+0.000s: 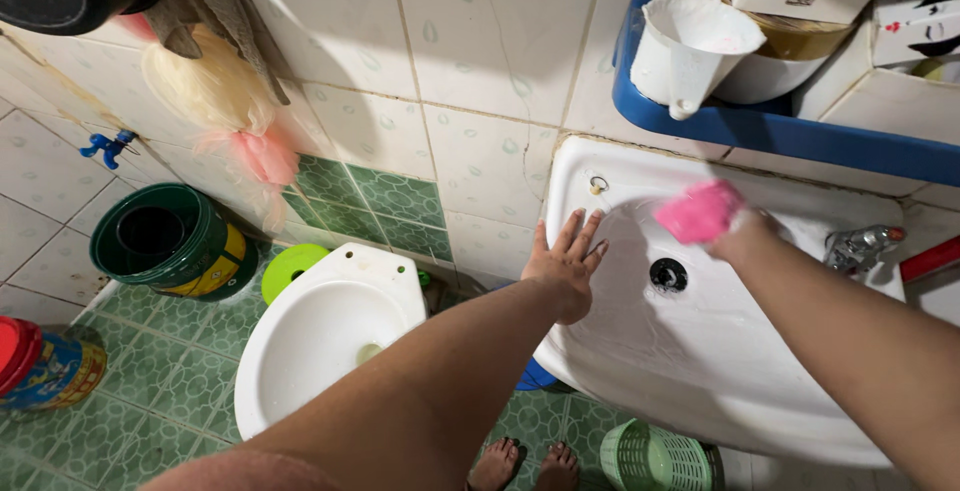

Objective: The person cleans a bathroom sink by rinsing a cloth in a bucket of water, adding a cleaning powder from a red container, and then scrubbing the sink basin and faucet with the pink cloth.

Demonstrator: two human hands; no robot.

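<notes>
Left hand [565, 263] lies flat, fingers spread wide, on the white sink [640, 371] rim at nine o'clock; right hand [735, 231] clutches a pink sponge [698, 211] inside the basin, one o'clock of the drain [668, 274].

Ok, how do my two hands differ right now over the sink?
The left hand lies flat and empty, fingers spread, on the sink's left rim; the right hand is closed around a pink sponge. The left hand sits at the basin's edge, the right hand inside the basin above the drain. Both are bare and reach over the white sink.
</notes>
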